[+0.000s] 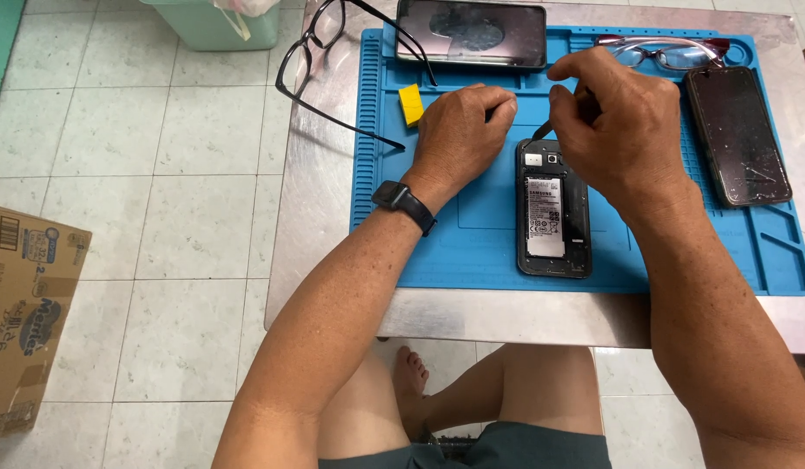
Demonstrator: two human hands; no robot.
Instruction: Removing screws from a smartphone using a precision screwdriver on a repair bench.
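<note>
Three phones (553, 208), two glasses (333, 65), one mat (472, 234)

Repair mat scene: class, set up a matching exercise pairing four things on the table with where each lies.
Things:
1. opened phone
2. yellow block
3. black glasses
4. cracked phone

Places:
A. off the mat's left edge, on bare metal
B. right side of the mat
C. mat's middle, below both hands
D. beside the left hand

Pairs: 1-C, 2-D, 3-A, 4-B
</note>
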